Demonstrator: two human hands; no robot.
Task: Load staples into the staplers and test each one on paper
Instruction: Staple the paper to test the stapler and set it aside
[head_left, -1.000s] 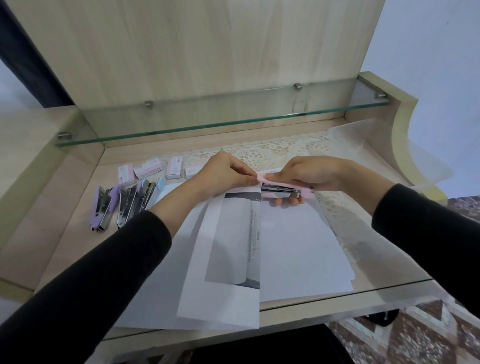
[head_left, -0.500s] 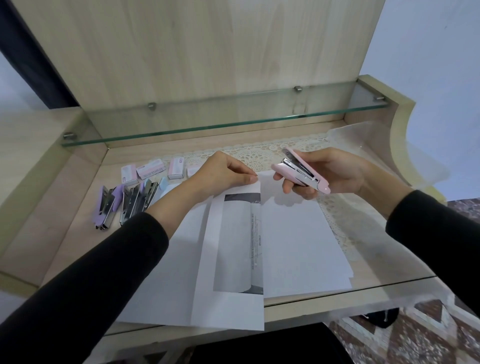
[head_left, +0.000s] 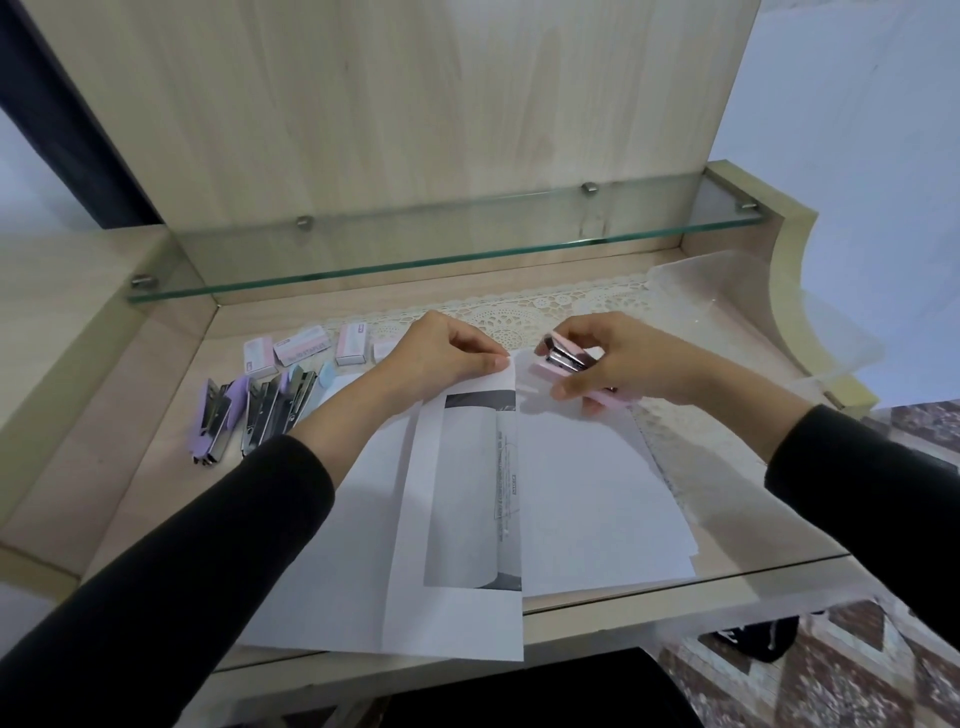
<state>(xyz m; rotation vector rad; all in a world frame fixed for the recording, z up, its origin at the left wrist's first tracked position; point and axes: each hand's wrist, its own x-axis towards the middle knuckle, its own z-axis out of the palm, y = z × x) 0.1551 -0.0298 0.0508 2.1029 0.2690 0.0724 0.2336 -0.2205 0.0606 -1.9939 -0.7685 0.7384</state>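
Gripping the pink stapler (head_left: 563, 357), the right hand (head_left: 623, 366) is positioned just right of frame centre, over the top edge of the paper (head_left: 457, 618). The stapler is held hinged open. The paper's top edge is pinched between the thumb and fingers of the left hand (head_left: 441, 358). Further staplers (head_left: 260, 415) and staple boxes (head_left: 304, 349) are laid out at mid left, on the desk (head_left: 130, 441).

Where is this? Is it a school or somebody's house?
Probably somebody's home: a wooden desk with a glass shelf, a lace mat on it, and a patterned floor below.
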